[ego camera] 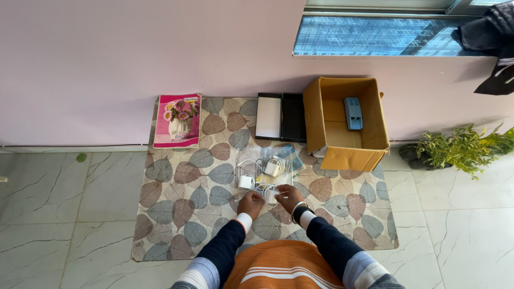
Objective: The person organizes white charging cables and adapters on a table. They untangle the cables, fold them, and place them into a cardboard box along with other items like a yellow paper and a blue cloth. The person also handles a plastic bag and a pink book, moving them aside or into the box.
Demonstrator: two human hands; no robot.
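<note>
1. We look down at a mat (pixel 182 214) with big leaf shapes. It lies on a pale tiled floor (pixel 59 214), up against a pink wall (pixel 160 48).
2. Our left hand (pixel 250 204) and right hand (pixel 289 197) are out in front of us, close together over the mat.
3. Both hands are at a small white charger (pixel 271 196) with a thin white wire. The fingers of each hand look curled in on it, but they are too small for us to tell how tight the hold is.
4. The charger sits between our two hands, near the middle of the mat.
5. Just past our hands lies a little pile (pixel 266 170) of more white chargers, loose wires and clear bags. One white plug (pixel 246 182) sits at the left of the pile, and another one (pixel 273 168) sits higher up.
6. A brown box (pixel 327 128) stands open at the far right of the mat. A small blue thing (pixel 353 113) lies inside it.
7. A flat black case (pixel 280 116) lies open just left of the box, with a white half and a dark half.
8. A pink book (pixel 178 121) with flowers on it leans at the far left of the mat.
9. A green plant (pixel 463 145) grows by the wall on the right, well apart from us.
10. A window (pixel 375 35) is up on the wall, and a dark cloth (pixel 495 43) hangs at its right end.
</note>
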